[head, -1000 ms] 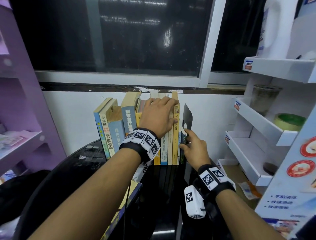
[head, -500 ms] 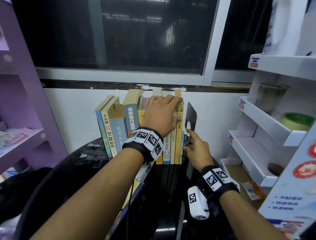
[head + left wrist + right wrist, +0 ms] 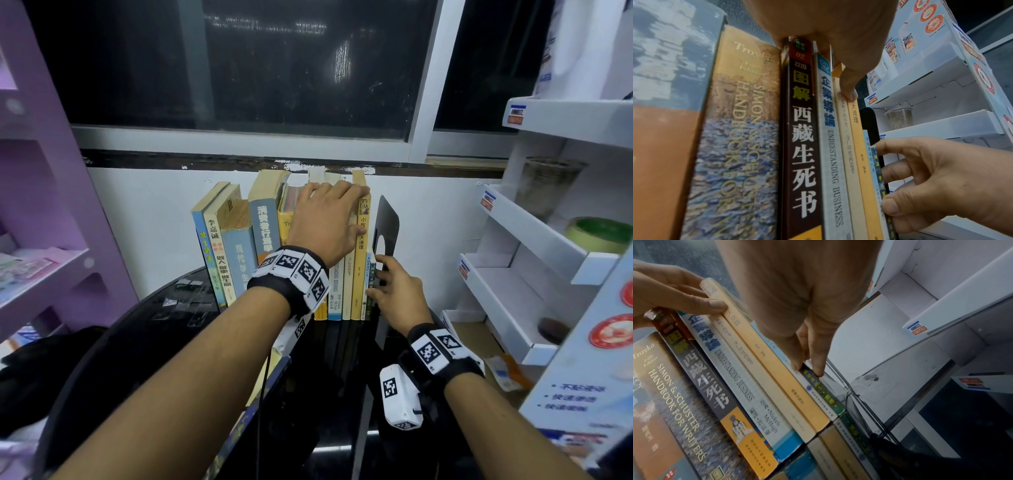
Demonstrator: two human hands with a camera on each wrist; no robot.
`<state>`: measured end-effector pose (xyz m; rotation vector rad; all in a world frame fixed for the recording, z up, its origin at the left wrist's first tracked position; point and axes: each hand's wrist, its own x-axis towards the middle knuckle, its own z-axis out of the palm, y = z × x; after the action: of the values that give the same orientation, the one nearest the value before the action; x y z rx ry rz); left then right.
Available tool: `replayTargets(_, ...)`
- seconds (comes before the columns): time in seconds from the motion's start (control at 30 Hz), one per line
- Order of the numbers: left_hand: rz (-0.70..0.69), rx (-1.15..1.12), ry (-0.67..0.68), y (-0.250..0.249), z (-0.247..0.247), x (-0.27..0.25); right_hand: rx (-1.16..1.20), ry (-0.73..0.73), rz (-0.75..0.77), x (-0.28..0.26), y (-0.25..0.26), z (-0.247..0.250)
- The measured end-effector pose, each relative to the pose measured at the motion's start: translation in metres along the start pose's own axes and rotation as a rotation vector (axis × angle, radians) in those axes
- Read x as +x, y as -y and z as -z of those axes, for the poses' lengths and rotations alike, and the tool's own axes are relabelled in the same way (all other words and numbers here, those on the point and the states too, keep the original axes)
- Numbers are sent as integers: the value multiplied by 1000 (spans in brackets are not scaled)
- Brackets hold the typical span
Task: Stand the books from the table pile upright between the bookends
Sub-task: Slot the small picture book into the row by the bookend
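Several books (image 3: 239, 246) stand upright in a row at the back of the black glass table (image 3: 164, 346). My left hand (image 3: 325, 219) lies over the tops of the right-hand books, its thumb (image 3: 847, 87) pressed on the orange spine. A black bookend (image 3: 388, 222) stands at the row's right end. Just left of it is a short thin green book (image 3: 878, 178). My right hand (image 3: 382, 284) pinches this book low down, thumb at the spine and fingers (image 3: 819, 369) on the bookend side. A flat book (image 3: 236, 435) lies under my left forearm. No left bookend shows.
A purple shelf unit (image 3: 51, 240) stands on the left. A white display rack (image 3: 531, 274) on the right holds a plastic cup (image 3: 548, 185) and a green tape roll (image 3: 599, 233). A dark window (image 3: 239, 68) and a white wall are behind the row.
Almost nothing: the view shifts slightly. Both hands stay where they were on the row and on the thin book.
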<state>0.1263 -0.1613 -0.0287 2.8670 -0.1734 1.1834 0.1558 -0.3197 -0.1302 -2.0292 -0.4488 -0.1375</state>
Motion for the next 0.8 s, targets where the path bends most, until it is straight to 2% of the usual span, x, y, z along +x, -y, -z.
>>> replayTargets(0.47,-79,11,46,4,5,-4,-191,61,49,-4,6,5)
replayTargets(0.6,-96,-101,56,8,12,-12,-243,58,52,-13,14,12)
replayTargets(0.8,-93,-222,-20,12,31,-45,-262,38,-11,-35,32,19)
